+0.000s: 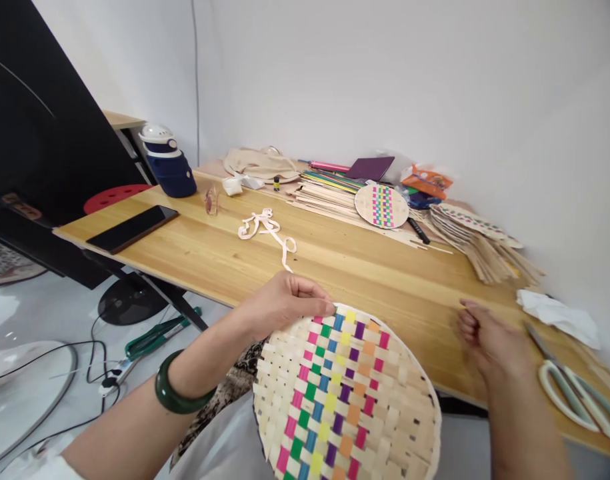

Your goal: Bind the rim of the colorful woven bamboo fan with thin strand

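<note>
My left hand (pixel 285 303) grips the top edge of a round woven mat (pixel 347 397) of pale strips with a band of coloured squares down its middle. The mat tilts over my lap at the table's near edge. A dark green bangle (pixel 177 393) circles my left wrist. My right hand (pixel 489 340) hovers over the wooden table (pixel 375 273) to the right of the mat, fingers curled in and slightly blurred, with nothing visible in it. White-handled scissors (pixel 577 393) lie just right of that hand.
A second round woven mat (pixel 382 205) rests on piles of strips (pixel 325 193) at the back. A fan of woven pieces (pixel 479 240), white tissue (pixel 559 313), ribbon (pixel 267 230), a black phone (pixel 132 228) and a blue bottle (pixel 167 161) also lie on the table.
</note>
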### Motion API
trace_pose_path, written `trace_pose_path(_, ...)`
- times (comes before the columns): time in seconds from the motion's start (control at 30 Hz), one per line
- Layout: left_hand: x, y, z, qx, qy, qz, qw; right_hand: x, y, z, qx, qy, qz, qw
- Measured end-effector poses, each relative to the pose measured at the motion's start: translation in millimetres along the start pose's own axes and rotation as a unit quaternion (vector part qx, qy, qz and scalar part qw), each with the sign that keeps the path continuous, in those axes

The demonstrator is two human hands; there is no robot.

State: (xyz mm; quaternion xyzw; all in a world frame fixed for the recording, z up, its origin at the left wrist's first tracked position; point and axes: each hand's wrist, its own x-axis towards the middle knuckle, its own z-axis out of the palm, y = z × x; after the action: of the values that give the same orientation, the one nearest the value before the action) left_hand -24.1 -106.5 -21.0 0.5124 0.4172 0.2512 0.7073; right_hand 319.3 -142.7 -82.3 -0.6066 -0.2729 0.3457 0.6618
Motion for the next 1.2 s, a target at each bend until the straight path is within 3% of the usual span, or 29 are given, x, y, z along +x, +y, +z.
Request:
trace_pose_path(0.13,1,-5,5.4,-0.031,-0.005,-0.033,0.999,-25,-16,33,0.005,-0.122,0.06,0.991)
trace_pose_path(0.27,1,-10,11.0,-0.079,-0.021,-0.045,0.996,-59,-33,62,0.005,-0.271,0.082,0.959)
trace_pose_path(0.47,0,-11,12.1,-0.066,-0.038,-0.02,0.997,-91,-60,70,-0.086,-0.418,0.047,0.903)
trace_pose_path(0.57,1,-13,12.5,-0.085,-0.041,-0.027,0.995,-102,-69,72,-0.168,-0.459,0.043,0.871)
trace_pose_path(0.7,0,-14,12.4,-0.078,-0.046,-0.03,0.995,-112,-69,77,-0.281,-0.455,0.024,0.845)
trace_pose_path(0.93,-3,-11,10.3,-0.054,-0.037,-0.026,0.998,-121,-60,72,-0.349,-0.374,-0.038,0.858)
trace_pose_path(1.2,-4,-5,16.6,0.014,-0.006,-0.002,1.0,-125,-61,72,-0.379,-0.352,-0.077,0.852)
